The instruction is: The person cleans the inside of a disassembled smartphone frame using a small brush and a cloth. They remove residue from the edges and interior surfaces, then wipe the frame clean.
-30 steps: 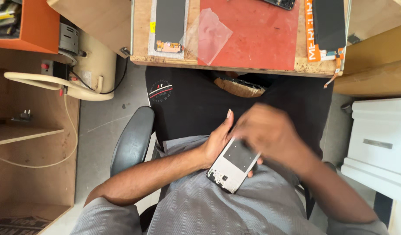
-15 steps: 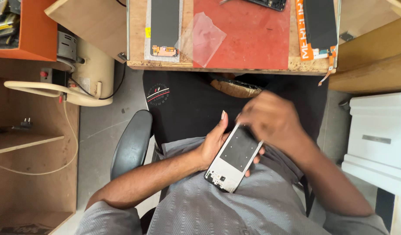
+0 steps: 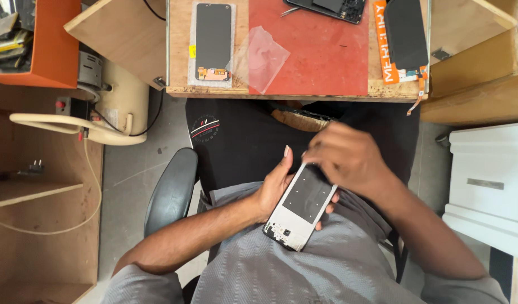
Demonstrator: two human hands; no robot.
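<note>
The left hand (image 3: 273, 188) keeps its grip on the phone frame (image 3: 300, 205); the right hand (image 3: 349, 157) has slid to its twelve-o'clock end, fingertips pinching there, baring the panel.

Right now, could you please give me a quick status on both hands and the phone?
Left hand cradling phone frame over lap. Right hand covering its top end, fingertips hidden. Nothing in the way.
</note>
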